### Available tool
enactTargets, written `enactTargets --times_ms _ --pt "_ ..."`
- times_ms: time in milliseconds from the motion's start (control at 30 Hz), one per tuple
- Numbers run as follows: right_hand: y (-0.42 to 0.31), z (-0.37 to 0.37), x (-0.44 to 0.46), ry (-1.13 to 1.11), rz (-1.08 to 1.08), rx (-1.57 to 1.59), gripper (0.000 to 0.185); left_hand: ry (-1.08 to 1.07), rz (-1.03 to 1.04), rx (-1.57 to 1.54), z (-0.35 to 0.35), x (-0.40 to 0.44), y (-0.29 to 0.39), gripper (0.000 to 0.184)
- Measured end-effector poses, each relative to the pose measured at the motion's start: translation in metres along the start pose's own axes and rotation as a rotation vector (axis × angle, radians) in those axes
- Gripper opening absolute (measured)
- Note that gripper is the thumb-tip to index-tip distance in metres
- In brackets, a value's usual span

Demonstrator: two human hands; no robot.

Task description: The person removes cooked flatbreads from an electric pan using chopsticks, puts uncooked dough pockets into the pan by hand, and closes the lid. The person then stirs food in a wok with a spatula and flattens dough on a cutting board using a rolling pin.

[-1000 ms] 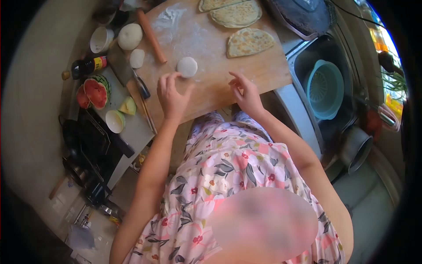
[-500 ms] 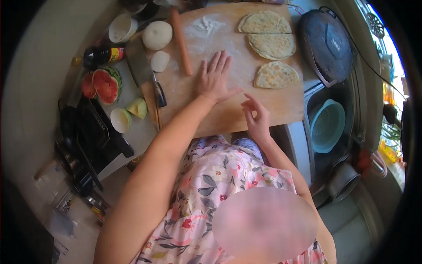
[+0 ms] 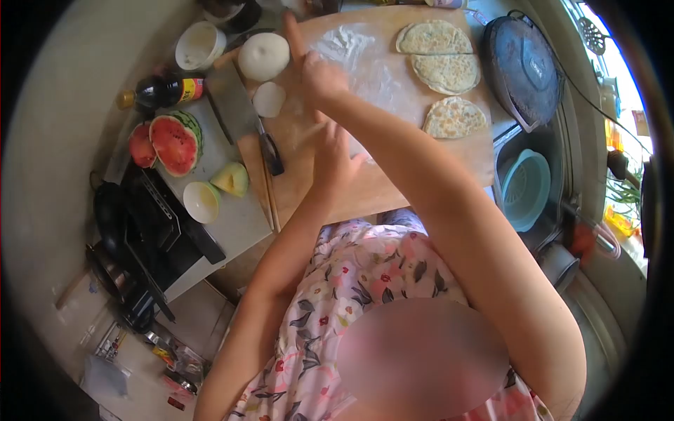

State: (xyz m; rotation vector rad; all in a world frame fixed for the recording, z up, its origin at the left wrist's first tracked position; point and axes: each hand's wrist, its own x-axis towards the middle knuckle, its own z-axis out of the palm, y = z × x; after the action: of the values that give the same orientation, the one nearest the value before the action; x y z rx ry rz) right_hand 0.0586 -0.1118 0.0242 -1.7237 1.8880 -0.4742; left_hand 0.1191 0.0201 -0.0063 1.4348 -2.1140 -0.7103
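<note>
My right hand (image 3: 324, 78) reaches across the wooden board (image 3: 393, 172) and is closed around the middle of a rolling pin (image 3: 295, 41). My left hand (image 3: 335, 158) rests low on the board by the pin's near end, thumb spread out; its fingertips are partly hidden, and I cannot tell if they touch the pin. A large round of dough (image 3: 264, 57) and a small flattened dough piece (image 3: 269, 99) lie left of the pin. White flour (image 3: 345, 43) is scattered to its right.
Folded flatbreads (image 3: 445, 73) lie on the board's right side. A cleaver (image 3: 236, 105) and chopsticks (image 3: 269, 193) are along its left edge. Beyond stand cut watermelon (image 3: 175, 144), a small bowl (image 3: 201, 202) and a sauce bottle (image 3: 158, 92). An electric griddle (image 3: 523, 70) and a blue basin (image 3: 525, 189) are right.
My right hand has crossed to the left and taken hold of the rolling pin. My left hand has drawn back towards me from the middle of the board. The view has shifted slightly.
</note>
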Motion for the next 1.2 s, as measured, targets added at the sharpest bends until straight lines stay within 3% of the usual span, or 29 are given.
enactTargets --times_ms 100,133,233,333,367,433,500,633,767,967,1067,1167,1200 --pt "0.001 -0.017 -0.008 -0.056 0.104 0.121 0.037 -0.127 -0.142 0.049 -0.013 -0.011 0.006 0.041" --pt "0.010 -0.022 -0.013 -0.093 0.062 0.188 0.036 -0.184 -0.161 0.107 -0.020 -0.012 0.003 0.037" --pt "0.056 -0.056 -0.046 -0.140 -0.061 0.296 0.032 -0.203 -0.295 -0.113 -0.028 -0.020 -0.011 0.032" --pt "0.089 -0.086 -0.115 -0.137 -0.104 0.248 0.031 -0.136 -0.263 0.084 -0.057 -0.011 -0.004 0.033" --pt "0.098 -0.087 -0.136 -0.138 -0.070 0.234 0.029 -0.211 -0.311 0.159 -0.069 -0.003 -0.005 0.032" --pt "0.115 -0.076 -0.172 -0.087 -0.037 0.201 0.026 -0.238 -0.276 0.224 -0.074 0.011 -0.032 0.034" --pt "0.120 -0.069 -0.197 -0.097 0.071 0.222 0.028 -0.078 -0.054 0.320 -0.085 0.042 -0.025 0.041" --pt "0.125 -0.050 -0.221 -0.048 0.155 0.267 0.028 0.009 0.223 0.247 -0.048 0.128 -0.051 0.068" --pt "0.118 -0.047 -0.226 -0.038 0.220 0.322 0.028 -0.138 0.209 0.418 -0.021 0.142 -0.074 0.077" --pt "0.123 -0.047 -0.226 -0.001 0.256 0.359 0.028 -0.577 0.379 0.374 -0.059 0.033 -0.065 0.074" --pt "0.131 -0.043 -0.226 0.010 0.215 0.303 0.027 -0.388 0.085 0.177 -0.069 0.003 -0.068 0.072" --pt "0.131 -0.042 -0.220 -0.067 0.154 0.228 0.027 -0.206 -0.123 0.281 -0.068 -0.005 -0.069 0.056" --pt "0.130 -0.043 -0.219 -0.106 0.133 0.204 0.027 -0.302 -0.191 0.289 -0.070 -0.004 -0.069 0.048"
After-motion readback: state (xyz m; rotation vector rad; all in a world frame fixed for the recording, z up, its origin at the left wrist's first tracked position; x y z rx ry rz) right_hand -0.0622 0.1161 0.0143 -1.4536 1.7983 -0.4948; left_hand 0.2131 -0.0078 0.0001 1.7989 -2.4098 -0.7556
